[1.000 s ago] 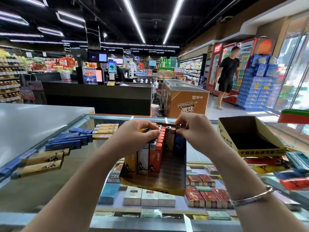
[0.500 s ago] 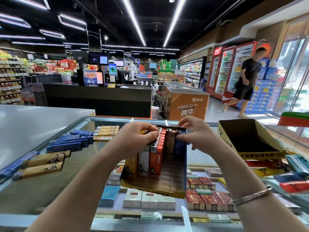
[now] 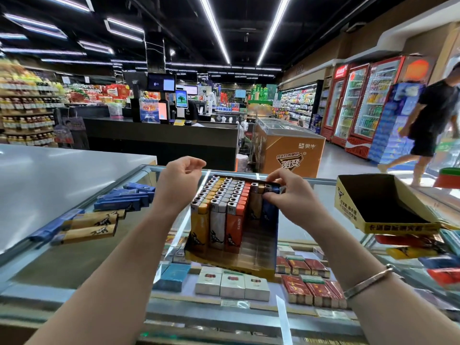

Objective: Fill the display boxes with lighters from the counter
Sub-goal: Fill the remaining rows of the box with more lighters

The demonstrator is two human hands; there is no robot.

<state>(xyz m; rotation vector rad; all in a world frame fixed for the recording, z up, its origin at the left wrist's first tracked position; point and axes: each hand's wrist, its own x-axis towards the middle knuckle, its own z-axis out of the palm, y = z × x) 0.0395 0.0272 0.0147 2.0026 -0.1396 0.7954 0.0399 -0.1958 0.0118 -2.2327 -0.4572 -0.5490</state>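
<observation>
Counter of clear glass [image 3: 74, 255] carries the partly filled yellow cardboard display box [image 3: 249, 266]. Right hand [image 3: 290, 196] pinches the blue plastic lighter [image 3: 270, 207] at that box's back-right corner; left hand [image 3: 180, 181] hovers loosely curled, empty, beside its left.

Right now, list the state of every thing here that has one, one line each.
Display box: tilted up on the glass counter, three rows full, right side mostly bare.
Blue lighter: upright at the box's back right, pinched.
Right hand: grip closed on the blue lighter.
Left hand: lifted, fingers loosely curled, holding nothing.
Yellow box: open, empty.
Loose lighters: lying flat on the counter.
</observation>
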